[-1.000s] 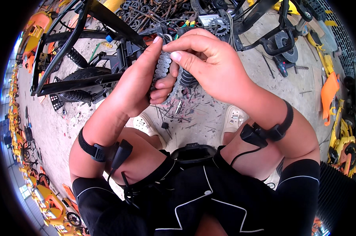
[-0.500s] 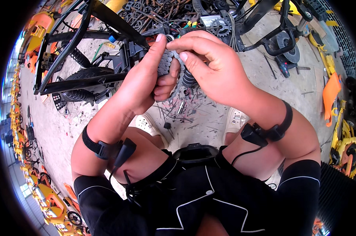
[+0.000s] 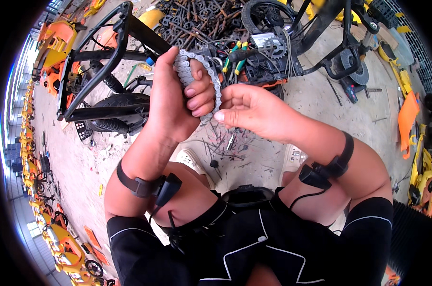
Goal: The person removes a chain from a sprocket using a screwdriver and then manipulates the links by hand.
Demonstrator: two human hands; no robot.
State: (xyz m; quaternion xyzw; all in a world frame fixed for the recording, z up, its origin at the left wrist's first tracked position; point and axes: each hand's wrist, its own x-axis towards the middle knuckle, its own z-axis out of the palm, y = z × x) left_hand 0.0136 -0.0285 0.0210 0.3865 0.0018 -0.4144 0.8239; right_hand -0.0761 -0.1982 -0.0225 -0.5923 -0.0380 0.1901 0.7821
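Observation:
My left hand (image 3: 177, 95) is closed around a grey roller chain (image 3: 183, 67), bunched in several rows against the palm with the fingers curled over it. One length of the chain loops out over the fingers and hangs down on their right. My right hand (image 3: 247, 109) pinches the low part of that hanging length between thumb and fingers. The far ends of the chain are hidden in the left fist. Both hands are in the air over the floor, in front of my knees.
A black bike frame (image 3: 96, 62) with a tyre lies at the left. Ahead are a heap of rusty crank arms (image 3: 197, 24), green-and-yellow-handled pliers (image 3: 241, 59) and a chainring (image 3: 274, 47). A power drill (image 3: 351, 93) lies to the right. Small metal scraps litter the concrete floor (image 3: 254, 162).
My right hand has moved down from the top of the chain to its hanging loop. More chain now shows outside my left fist. The view has shifted slightly.

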